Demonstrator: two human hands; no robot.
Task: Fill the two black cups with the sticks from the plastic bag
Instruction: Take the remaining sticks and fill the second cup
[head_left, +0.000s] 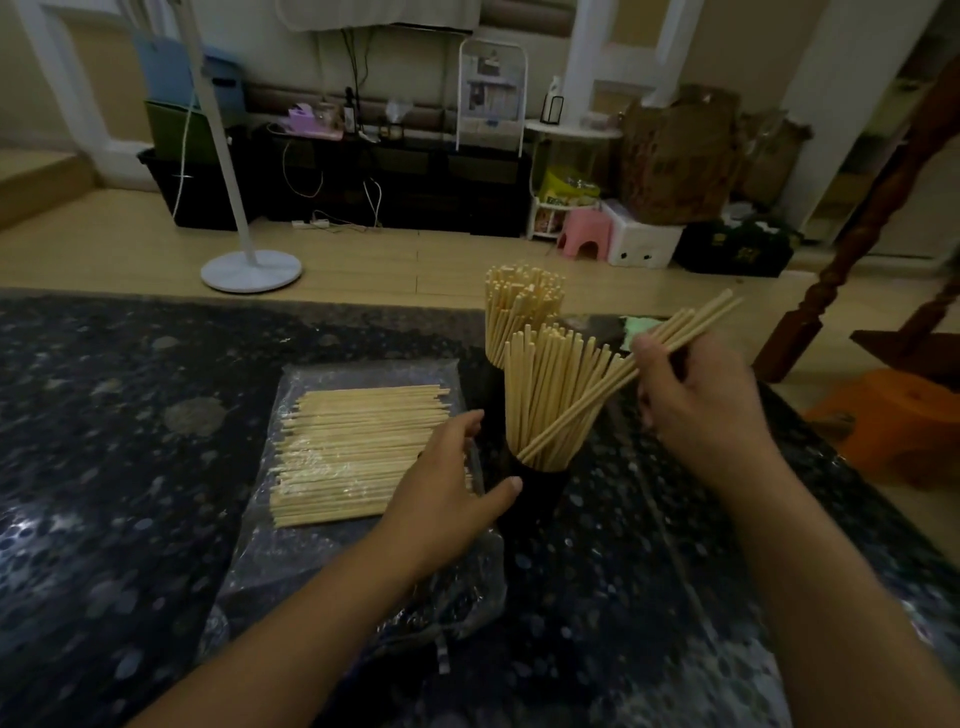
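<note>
Desk: a dark speckled desk (130, 415) carried everything, its far edge meeting a pale wooden floor.
Plastic bag: a clear plastic bag (311, 561) lay flat on the desk, left of the cups, its near end crumpled under the left forearm.
Loose sticks: a flat pile of loose sticks (358, 447) lay on the bag, running left to right, their right ends close to the near cup.
Near cup: a black cup (540, 493) stood just right of the bag, crowded with upright sticks that fanned outward.
Far cup: a second black cup (493, 374) stood right behind the first, mostly hidden by it, and also packed with sticks (522, 306).
Left hand: the left hand (447, 483) lay over the right end of the pile, fingers loosely spread, thumb reaching toward the near cup's wall; its grip was apart and held nothing.
Right hand: the right hand (696, 395) was right of the cups, its grip clamped on a small bundle of sticks (623, 374) slanted with the lower ends inside the near cup's mouth.
In the way: the sticks already standing in the near cup crowded its opening around the slanted bundle.
Around: a white fan stand (249, 270) and a pink stool (584, 234) stood on the floor beyond; an orange stool (904, 421) was at the right.
</note>
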